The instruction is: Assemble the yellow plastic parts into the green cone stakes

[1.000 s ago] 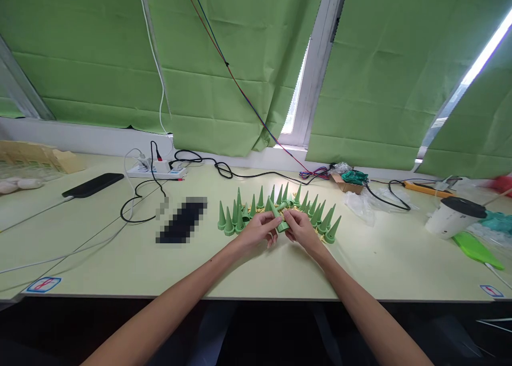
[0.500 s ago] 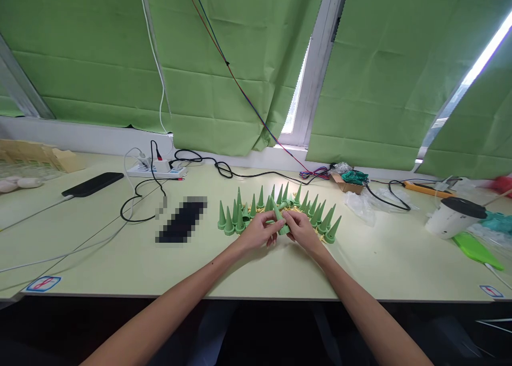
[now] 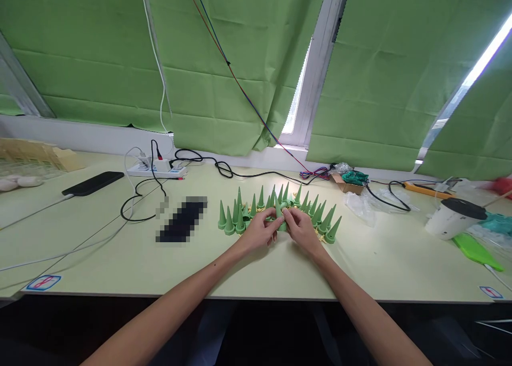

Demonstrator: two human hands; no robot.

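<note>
Between my two hands is a green plastic cone (image 3: pixel 279 208), its tip pointing up and its base partly covered by my fingers. My left hand (image 3: pixel 259 230) pinches it from the left. From the right, my right hand (image 3: pixel 300 228) closes its fingertips on the same cone. Many more green cones (image 3: pixel 229 222) stand upright on the table to the left, behind and to the right (image 3: pixel 332 230). A few lie tipped over behind my hands. Small yellowish pieces (image 3: pixel 321 237) are scattered among them, too small to make out.
A blurred dark rectangle (image 3: pixel 182 220) lies left of the cones. Farther left are a black phone (image 3: pixel 93 184) and a white power strip (image 3: pixel 156 169) with cables. On the right stand a small cardboard box (image 3: pixel 347 184), a lidded paper cup (image 3: pixel 455 216) and a bright green case (image 3: pixel 478 250).
The held cone has turned slightly more upright and sits a little lower between my fingers. Both hands stay nearly in place.
</note>
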